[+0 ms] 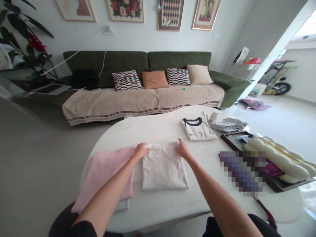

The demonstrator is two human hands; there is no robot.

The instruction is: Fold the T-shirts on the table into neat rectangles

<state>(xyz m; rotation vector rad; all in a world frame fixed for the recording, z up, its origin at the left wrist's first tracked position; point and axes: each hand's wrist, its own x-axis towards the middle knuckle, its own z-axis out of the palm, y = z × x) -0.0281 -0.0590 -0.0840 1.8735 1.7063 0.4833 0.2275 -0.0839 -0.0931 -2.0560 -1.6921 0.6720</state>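
A white folded garment [164,168] lies flat on the white oval table [153,210] in front of me. My left hand [141,150] is closed on its far left corner. At the far right corner my right hand [182,148] pinches the cloth, with the index finger pointing away along the edge. A pink folded cloth [111,168] rests just left of the garment, partly behind my left forearm, with pale fabric showing under it. Farther back on the right sits a folded white jersey [198,129] with a dark collar and a number 7.
To the right are a silver plastic packet [228,124], a dark-rimmed tray [278,187] bearing a cream puffy cushion-like object [276,154], and a blurred-out item with a strap [266,210]. Beyond the table stands a green sofa [111,61] with several cushions.
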